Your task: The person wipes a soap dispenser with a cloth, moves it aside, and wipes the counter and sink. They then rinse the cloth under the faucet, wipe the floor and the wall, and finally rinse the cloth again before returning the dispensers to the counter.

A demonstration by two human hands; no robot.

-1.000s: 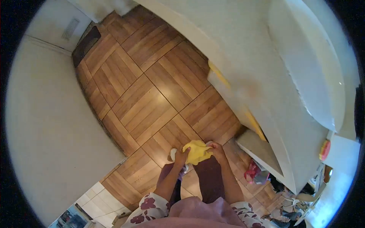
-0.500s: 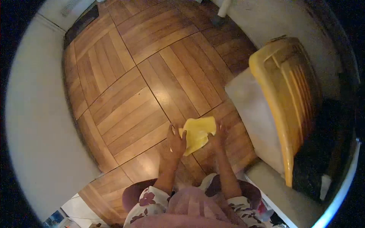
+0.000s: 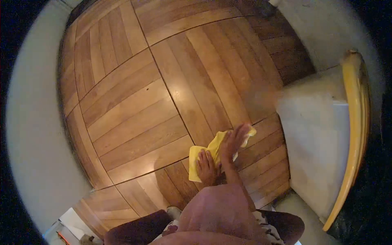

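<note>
A yellow cloth (image 3: pixel 193 164) lies on the wood-patterned floor in front of my knees, flat at its left end and crumpled toward the right. My left hand (image 3: pixel 206 165) rests on the left part of it, palm down with the fingers stretched out. Across the right part lies my right hand (image 3: pixel 232 145), its fingers extended toward the upper right over the bunched fabric. A corner of the cloth shows past those fingertips. The underside of both palms is hidden.
Wooden parquet-look floor (image 3: pixel 134 102) spreads ahead. A pale wall or panel (image 3: pixel 32 122) borders it on the left. On the right stands a white cabinet-like block (image 3: pixel 314 122) with a yellow, curved edge piece (image 3: pixel 351 134). White items (image 3: pixel 73 222) sit at the lower left.
Both hands have come down flat onto the cloth, which is now spread wider and slanted up to the right. The camera view has shifted, with my head leaning farther forward.
</note>
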